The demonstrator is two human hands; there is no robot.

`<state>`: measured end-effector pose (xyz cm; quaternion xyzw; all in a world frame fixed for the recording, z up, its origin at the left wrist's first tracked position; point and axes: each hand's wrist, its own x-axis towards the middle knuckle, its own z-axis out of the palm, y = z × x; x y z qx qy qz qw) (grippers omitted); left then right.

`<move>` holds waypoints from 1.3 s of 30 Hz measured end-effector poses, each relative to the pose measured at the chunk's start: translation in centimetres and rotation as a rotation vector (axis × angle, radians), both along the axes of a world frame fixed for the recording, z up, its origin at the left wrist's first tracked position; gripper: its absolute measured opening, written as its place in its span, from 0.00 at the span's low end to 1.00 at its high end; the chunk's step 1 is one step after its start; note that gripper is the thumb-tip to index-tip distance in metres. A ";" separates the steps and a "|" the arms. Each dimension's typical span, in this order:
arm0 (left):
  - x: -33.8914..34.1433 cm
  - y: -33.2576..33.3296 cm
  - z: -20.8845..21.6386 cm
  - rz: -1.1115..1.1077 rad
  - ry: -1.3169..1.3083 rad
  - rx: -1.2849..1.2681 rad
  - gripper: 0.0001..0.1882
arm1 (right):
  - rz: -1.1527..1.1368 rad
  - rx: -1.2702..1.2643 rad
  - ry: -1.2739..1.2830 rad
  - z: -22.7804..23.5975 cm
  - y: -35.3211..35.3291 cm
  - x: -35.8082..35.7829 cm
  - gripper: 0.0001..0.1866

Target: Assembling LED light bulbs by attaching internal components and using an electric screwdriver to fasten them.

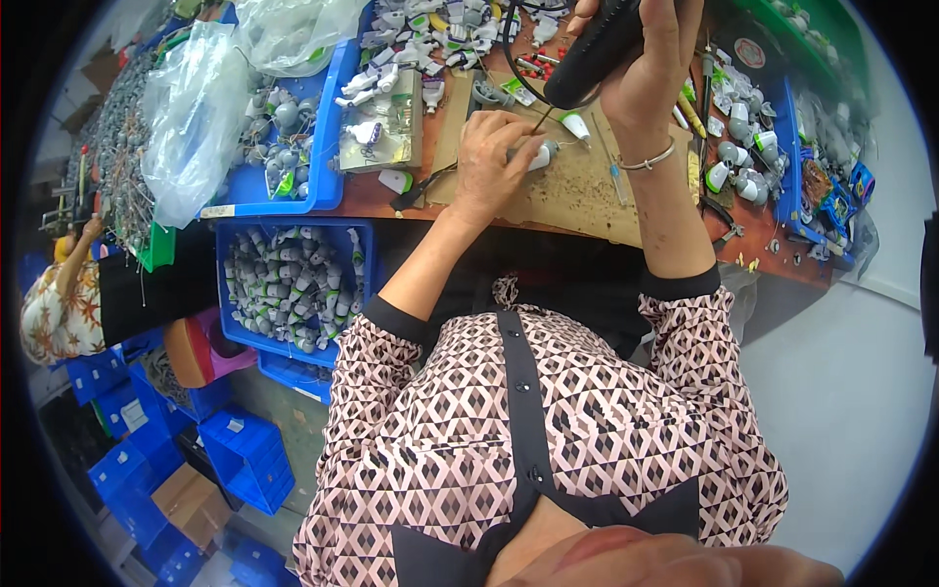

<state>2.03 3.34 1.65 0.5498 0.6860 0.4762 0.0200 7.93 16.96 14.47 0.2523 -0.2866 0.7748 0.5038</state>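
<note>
My right hand [646, 93] is wrapped round a black corded electric screwdriver [592, 54]. Its thin bit slants down toward the fingers of my left hand [489, 161]. Those fingers are closed on a small grey and white plastic housing [538, 157], partly hidden by them, against a sheet of brown cardboard [577, 201]. Whether the bit touches the housing I cannot tell. Just beyond lies a white and green plastic part [575, 124]. A loose green and white cap [395, 181] rests left of my left wrist.
Blue trays of grey and white parts stand left [328, 147] and right [787, 147] on the bench. Another full blue bin [293, 284] sits below its left edge. White pieces [430, 44] are heaped at the back. Pliers [724, 220] lie at right. A co-worker's arm [78, 249] shows far left.
</note>
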 end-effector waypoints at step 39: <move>-0.7 -3.5 -0.8 -0.056 0.186 -0.127 0.24 | -0.500 0.455 -0.572 -3.8 -4.5 2.5 0.27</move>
